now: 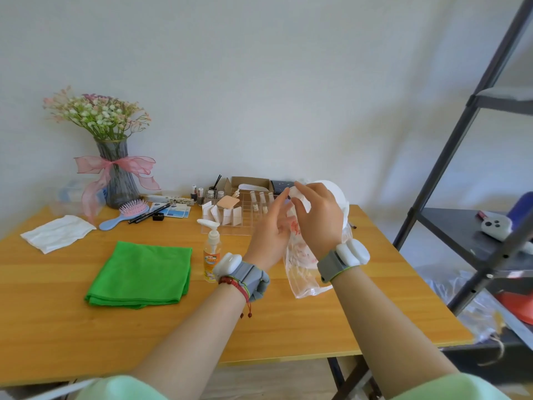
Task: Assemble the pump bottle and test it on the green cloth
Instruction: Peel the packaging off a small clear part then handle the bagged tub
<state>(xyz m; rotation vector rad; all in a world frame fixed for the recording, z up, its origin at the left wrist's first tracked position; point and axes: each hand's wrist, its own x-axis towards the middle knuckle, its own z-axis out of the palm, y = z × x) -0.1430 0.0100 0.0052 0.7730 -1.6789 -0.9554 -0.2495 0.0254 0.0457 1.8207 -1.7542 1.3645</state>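
Observation:
A clear pump bottle (212, 255) with an orange label and a white pump head stands upright on the wooden table (288, 327). Just left of it the green cloth (141, 272) lies folded. Both hands are raised above the table to the right of the bottle, holding a clear plastic bag (300, 267) with red print that hangs down between them. My right hand (317, 217) pinches the bag's top. My left hand (271, 229) grips the bag's left side, fingers pointing up. What is inside the bag cannot be made out.
A white cloth (57, 232) lies at the far left. A vase of flowers (115, 174), a hairbrush (127, 215), small bottles and a clear organizer (239, 217) line the back. A black shelf frame (450, 174) stands right of the table.

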